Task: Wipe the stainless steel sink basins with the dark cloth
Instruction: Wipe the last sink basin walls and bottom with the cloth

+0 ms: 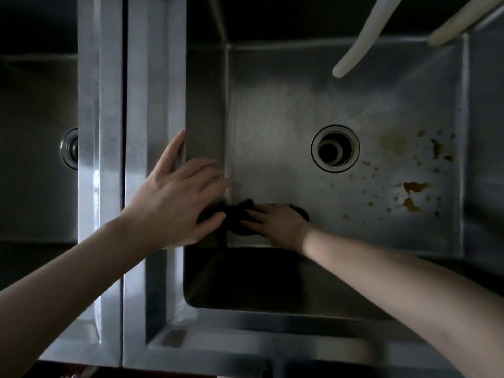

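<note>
Stained basin (286, 105), dark cloth (236, 219) in corner — right hand (275, 225) fingers seemingly flat on it, left hand (174, 197) splayed

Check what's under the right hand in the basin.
The dark cloth, bunched on the basin floor near its front-left corner. The right hand covers part of it; steel beneath is hidden.

place: kitchen | evidence: deep stainless sink basins (272, 113), food splatter (413, 186)

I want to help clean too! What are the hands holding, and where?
The right hand presses flat on top of the dark cloth, not gripping it. The left hand rests on the sink edge, holding nothing.
</note>
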The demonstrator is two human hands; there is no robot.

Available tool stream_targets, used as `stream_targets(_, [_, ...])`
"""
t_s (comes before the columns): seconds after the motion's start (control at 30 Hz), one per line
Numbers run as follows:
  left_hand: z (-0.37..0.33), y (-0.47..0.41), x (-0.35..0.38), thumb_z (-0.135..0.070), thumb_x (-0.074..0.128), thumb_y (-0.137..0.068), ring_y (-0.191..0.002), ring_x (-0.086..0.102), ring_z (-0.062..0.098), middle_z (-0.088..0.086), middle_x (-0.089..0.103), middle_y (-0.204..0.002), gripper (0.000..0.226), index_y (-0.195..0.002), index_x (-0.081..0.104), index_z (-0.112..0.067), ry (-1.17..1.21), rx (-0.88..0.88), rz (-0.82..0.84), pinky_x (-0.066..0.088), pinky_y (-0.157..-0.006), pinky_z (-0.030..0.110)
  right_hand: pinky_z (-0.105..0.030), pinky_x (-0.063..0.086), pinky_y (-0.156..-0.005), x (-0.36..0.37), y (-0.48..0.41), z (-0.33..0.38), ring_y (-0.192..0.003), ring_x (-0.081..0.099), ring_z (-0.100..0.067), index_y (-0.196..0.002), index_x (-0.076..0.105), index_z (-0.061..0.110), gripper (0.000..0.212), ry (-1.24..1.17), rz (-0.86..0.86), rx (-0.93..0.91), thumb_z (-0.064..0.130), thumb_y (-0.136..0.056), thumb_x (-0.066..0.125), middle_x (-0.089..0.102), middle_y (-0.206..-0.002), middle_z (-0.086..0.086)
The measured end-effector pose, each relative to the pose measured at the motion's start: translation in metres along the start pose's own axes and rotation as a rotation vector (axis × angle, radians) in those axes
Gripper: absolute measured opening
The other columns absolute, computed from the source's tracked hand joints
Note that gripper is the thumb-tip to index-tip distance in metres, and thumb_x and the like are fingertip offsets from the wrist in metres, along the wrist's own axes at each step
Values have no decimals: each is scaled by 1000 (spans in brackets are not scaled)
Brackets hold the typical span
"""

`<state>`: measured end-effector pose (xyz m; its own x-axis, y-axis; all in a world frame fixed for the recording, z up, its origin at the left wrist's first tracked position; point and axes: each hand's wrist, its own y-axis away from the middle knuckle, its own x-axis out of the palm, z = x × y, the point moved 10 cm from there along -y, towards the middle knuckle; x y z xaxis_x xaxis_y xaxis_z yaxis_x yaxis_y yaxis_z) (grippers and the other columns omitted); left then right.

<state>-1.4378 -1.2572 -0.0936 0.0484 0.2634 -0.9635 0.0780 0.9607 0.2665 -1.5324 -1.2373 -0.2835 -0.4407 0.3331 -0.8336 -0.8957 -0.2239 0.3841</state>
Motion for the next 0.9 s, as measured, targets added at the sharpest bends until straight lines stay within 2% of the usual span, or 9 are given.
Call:
stream_targets(0.13, [1, 0, -1, -48, 52, -84, -116, 58, 26, 5, 68, -109, 45, -113, 65, -17, 16, -5, 14, 18, -112, 63, -46, 55, -71, 2, 51, -46, -107, 63, -37, -118, 68, 22, 68, 87, 82, 59, 7, -54, 86, 61, -129, -11])
stream_targets(0.23, [2, 1, 0, -49, 49, -85, -117, 58, 26, 6, 68, -109, 45, -112, 65, -17, 15, -16, 42, 15, -113, 62, -52, 29, -109, 29, 92, -60, -142, 22, -38, -144, 40, 27, 64, 87, 232, 43, 6, -87, 60, 20, -157, -4])
stream_targets(0.33, [3, 1, 1, -50, 46, -86, -116, 58, 27, 7, 68, -107, 46, -112, 65, -17, 20, -29, 58, 14, -114, 62, -55, 9, -116, 56, 107, -44, -145, -6, -37, -147, 35, 28, 54, 95, 393, -20, 14, -96, 47, 5, -159, 1])
stream_targets(0.43, [3, 0, 0, -49, 45, -87, -115, 59, 27, 7, 69, -106, 46, -112, 65, -17, 19, -37, 57, 14, -114, 61, -58, 30, -109, 68, 98, -19, -140, 26, -39, -127, 60, 29, 53, 177, 414, -121, 21, -77, 74, 38, -150, 2])
stream_targets(0.47, [3, 1, 0, -49, 45, -87, -115, 59, 27, 7, 69, -106, 46, -112, 65, -17, 21, -41, 58, 15, -114, 61, -57, 35, -105, 65, 89, -15, -134, 38, -38, -117, 67, 31, 53, 218, 329, -153, 24, -67, 82, 50, -142, 1])
stream_targets(0.53, [4, 1, 0, -49, 46, -87, -115, 59, 27, 7, 69, -105, 46, -112, 65, -17, 29, -46, 59, 15, -114, 60, -53, 28, -104, 59, 68, -5, -130, 45, -37, -110, 71, 33, 50, 205, 275, -148, 27, -62, 84, 57, -135, 2])
stream_targets(0.7, [5, 1, 2, -49, 45, -86, -115, 58, 25, 6, 68, -105, 47, -114, 65, -16, 56, -53, 64, 15, -115, 59, -49, -12, -112, 39, -7, 35, -145, -10, -36, -145, 33, 38, 46, 230, 231, -160, 31, -100, 37, 5, -161, 6])
stream_targets(0.83, [5, 2, 2, -49, 44, -87, -116, 57, 25, 5, 69, -105, 48, -115, 65, -16, 58, -44, 62, 14, -115, 59, -48, -14, -111, 45, -3, 32, -145, -11, -36, -145, 33, 37, 46, 222, 245, -138, 29, -100, 35, 2, -161, 6])
stream_targets(0.9, [5, 2, 3, -50, 41, -87, -115, 57, 25, 5, 68, -102, 47, -111, 66, -17, 50, -45, 75, 12, -116, 59, -51, -6, -112, 47, 18, 24, -146, 0, -38, -141, 42, 37, 46, 205, 241, -153, 26, -97, 41, 12, -160, 5])
